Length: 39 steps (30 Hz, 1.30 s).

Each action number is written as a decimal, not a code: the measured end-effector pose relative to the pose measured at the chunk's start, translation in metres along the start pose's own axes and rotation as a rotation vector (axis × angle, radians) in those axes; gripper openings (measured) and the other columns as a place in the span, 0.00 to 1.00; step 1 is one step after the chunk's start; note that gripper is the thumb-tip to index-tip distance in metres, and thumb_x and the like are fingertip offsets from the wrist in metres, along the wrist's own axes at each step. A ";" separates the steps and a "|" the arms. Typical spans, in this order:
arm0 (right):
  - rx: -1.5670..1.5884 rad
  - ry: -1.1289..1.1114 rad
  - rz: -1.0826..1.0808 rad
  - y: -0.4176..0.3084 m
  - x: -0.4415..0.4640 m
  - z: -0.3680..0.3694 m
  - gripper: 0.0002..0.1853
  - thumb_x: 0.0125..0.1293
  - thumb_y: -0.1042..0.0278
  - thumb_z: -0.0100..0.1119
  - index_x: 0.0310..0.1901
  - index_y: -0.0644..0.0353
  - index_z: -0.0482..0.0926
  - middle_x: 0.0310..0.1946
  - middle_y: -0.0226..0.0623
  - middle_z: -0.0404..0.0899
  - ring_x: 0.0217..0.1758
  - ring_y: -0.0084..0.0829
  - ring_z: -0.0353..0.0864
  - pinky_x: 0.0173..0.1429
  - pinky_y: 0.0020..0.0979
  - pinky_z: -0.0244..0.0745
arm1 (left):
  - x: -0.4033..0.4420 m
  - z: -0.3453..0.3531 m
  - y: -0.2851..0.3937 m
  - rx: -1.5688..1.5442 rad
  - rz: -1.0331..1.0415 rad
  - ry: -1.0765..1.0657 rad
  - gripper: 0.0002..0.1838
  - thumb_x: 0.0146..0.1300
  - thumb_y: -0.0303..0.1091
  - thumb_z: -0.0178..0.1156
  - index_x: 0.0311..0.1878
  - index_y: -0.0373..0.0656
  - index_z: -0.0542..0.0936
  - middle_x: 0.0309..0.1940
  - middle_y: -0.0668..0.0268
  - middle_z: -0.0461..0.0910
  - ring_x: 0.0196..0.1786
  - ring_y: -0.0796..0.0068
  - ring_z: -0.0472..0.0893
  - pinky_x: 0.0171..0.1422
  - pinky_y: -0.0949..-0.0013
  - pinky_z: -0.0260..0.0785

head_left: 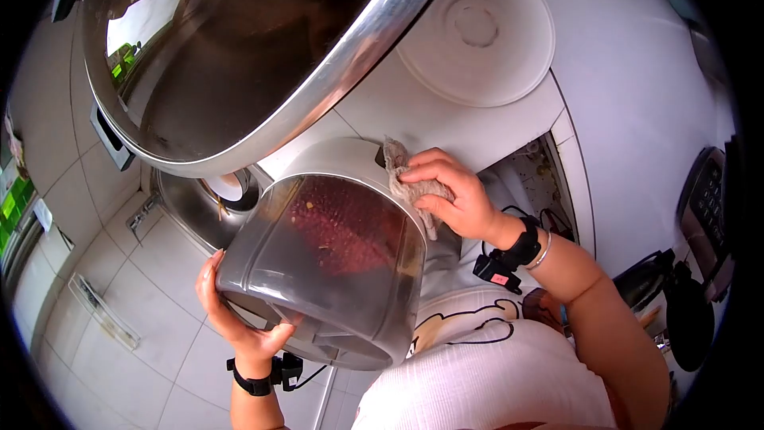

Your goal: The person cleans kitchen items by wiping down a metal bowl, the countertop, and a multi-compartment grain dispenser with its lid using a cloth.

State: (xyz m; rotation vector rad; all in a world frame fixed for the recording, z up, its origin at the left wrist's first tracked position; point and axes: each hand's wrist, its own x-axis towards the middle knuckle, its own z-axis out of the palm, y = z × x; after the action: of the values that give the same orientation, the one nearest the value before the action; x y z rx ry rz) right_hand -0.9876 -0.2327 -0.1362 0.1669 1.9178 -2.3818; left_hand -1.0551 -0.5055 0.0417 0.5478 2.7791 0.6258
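Observation:
A white appliance-like container (326,161) with a smoky see-through cover (318,271) is tilted in front of my body. Something dark red and grainy (342,231) shows through the cover; I cannot tell whether it is inside or reflected. My left hand (243,318) grips the cover's lower left edge, thumb on the near side. At the container's right side, my right hand (458,195) pinches a crumpled greyish-beige cloth (402,175) against the white rim. Black straps circle both wrists.
A large dark glossy panel with a silver rim (382,16) overhangs the upper left. Behind it is a metal sink (187,203) with a white bowl (227,185). A round white lid (517,48) lies upper right. A black device with buttons (704,207) stands right.

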 end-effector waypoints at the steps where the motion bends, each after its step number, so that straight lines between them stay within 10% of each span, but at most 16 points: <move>1: 0.000 -0.021 -0.011 0.000 0.003 -0.001 0.11 0.55 0.76 0.59 0.41 0.63 0.74 0.40 0.41 0.73 0.45 0.37 0.74 0.52 0.30 0.68 | 0.000 0.000 0.000 -0.008 -0.001 0.006 0.56 0.32 0.48 0.74 0.66 0.39 0.56 0.58 0.51 0.66 0.58 0.53 0.68 0.62 0.52 0.59; 8: -0.213 -0.064 0.432 -0.017 0.046 0.013 0.11 0.57 0.71 0.57 0.41 0.65 0.72 0.36 0.44 0.77 0.39 0.38 0.78 0.46 0.31 0.71 | -0.002 -0.002 -0.001 0.035 0.015 -0.033 0.58 0.39 0.55 0.72 0.68 0.37 0.52 0.59 0.51 0.62 0.61 0.56 0.67 0.65 0.57 0.57; 16: -0.036 0.001 -0.011 -0.001 -0.009 0.004 0.12 0.57 0.78 0.56 0.43 0.61 0.71 0.42 0.41 0.70 0.48 0.37 0.72 0.54 0.31 0.66 | -0.003 -0.003 -0.003 0.013 0.002 -0.038 0.58 0.39 0.55 0.72 0.68 0.37 0.52 0.59 0.51 0.63 0.60 0.57 0.67 0.64 0.57 0.58; 32: -0.663 -0.121 0.272 0.004 0.026 -0.015 0.10 0.54 0.72 0.59 0.37 0.62 0.72 0.31 0.46 0.76 0.32 0.45 0.77 0.38 0.36 0.71 | -0.003 -0.001 0.001 -0.019 -0.057 0.008 0.57 0.35 0.54 0.73 0.66 0.38 0.54 0.57 0.48 0.65 0.58 0.53 0.67 0.63 0.52 0.58; 39: -0.307 -0.006 0.150 -0.038 -0.012 -0.035 0.11 0.54 0.76 0.60 0.40 0.63 0.77 0.33 0.41 0.76 0.34 0.38 0.78 0.40 0.32 0.73 | -0.006 0.001 -0.002 -0.039 -0.059 0.023 0.56 0.36 0.53 0.72 0.67 0.37 0.54 0.57 0.49 0.65 0.59 0.54 0.66 0.63 0.53 0.57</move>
State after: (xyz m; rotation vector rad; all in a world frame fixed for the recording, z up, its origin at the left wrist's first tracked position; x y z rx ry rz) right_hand -0.9789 -0.1907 -0.1051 0.2712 2.1526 -1.9644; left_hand -1.0501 -0.5091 0.0414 0.4523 2.7868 0.6760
